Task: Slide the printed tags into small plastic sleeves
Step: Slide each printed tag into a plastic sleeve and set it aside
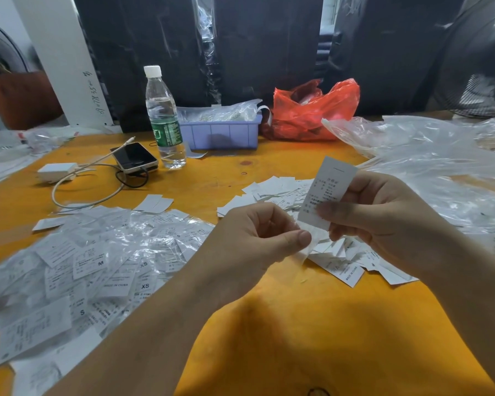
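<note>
Above the orange table [312, 324], well in front of the water bottle [164, 118], the right hand [383, 221] holds one printed tag [327, 192] upright, thumb and fingers pinched on its lower half. Left hand [255, 238], just beside it, pinches a thin clear sleeve [312, 244] between thumb and curled forefinger; the sleeve's outline is hard to make out. Loose tags [280, 192] lie beyond the hands. Sleeved tags [97, 264] are heaped left of the hands, nearer than the bottle.
</note>
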